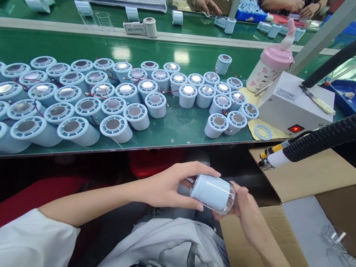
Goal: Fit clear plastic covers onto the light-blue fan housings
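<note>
Over my lap I hold a light blue motor housing [211, 191] with a clear plastic sleeve [230, 199] around it. My left hand [178, 186] grips its left end, thumb and fingers on opposite sides. At the other end, the fingers of my right hand [243, 203] close on the clear sleeve. The housing lies on its side, tilted slightly. On the green bench in front stand many similar blue housings [116, 128], their round metal discs facing up and thin red and black wires showing between some.
A white box with a lit red switch [294, 105] and a pink-lidded cup [270, 69] stand at the right. A black hose [339, 128] crosses there. Below, an open carton [302, 245] contains clear plastic pieces [342, 254]. Across the green conveyor, two people's hands [208, 5] are at work.
</note>
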The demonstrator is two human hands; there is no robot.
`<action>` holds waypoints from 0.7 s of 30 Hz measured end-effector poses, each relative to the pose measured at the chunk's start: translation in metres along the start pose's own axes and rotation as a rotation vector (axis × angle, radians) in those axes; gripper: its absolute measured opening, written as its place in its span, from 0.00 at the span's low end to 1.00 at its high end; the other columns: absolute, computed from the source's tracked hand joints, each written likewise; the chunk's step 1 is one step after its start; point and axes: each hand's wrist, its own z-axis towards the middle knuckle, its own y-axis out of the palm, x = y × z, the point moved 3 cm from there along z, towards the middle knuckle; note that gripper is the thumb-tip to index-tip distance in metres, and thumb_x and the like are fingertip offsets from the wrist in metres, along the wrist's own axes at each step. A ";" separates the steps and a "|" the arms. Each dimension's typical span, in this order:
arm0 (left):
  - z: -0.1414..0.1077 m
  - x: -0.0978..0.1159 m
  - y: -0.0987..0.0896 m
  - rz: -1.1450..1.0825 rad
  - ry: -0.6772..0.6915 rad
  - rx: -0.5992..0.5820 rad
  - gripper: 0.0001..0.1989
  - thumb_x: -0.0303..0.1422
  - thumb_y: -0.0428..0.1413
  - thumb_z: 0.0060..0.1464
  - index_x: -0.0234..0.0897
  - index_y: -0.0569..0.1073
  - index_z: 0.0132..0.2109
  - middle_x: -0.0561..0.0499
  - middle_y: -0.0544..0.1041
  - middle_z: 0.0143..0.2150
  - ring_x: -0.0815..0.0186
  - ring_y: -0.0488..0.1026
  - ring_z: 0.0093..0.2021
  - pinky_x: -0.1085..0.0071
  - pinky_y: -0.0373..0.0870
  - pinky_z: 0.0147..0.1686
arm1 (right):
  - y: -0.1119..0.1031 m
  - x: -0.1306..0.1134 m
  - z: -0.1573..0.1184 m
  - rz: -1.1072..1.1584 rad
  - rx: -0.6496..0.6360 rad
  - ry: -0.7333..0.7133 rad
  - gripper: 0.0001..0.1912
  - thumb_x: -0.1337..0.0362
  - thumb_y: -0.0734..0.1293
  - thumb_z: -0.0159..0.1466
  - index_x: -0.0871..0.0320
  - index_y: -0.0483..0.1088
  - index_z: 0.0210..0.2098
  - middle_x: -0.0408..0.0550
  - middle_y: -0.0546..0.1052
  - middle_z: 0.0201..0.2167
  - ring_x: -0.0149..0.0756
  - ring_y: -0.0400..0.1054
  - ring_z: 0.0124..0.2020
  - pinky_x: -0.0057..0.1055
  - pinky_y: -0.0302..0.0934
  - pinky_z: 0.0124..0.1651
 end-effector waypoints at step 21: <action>-0.002 -0.023 0.009 -0.456 -0.229 -0.211 0.39 0.28 0.60 0.53 0.45 0.51 0.67 0.42 0.68 0.59 0.60 0.70 0.53 0.62 0.68 0.52 | -0.003 0.006 -0.013 0.013 -0.013 -0.118 0.27 0.62 0.74 0.56 0.45 0.69 0.54 0.45 0.75 0.50 0.38 0.72 0.44 0.30 0.68 0.44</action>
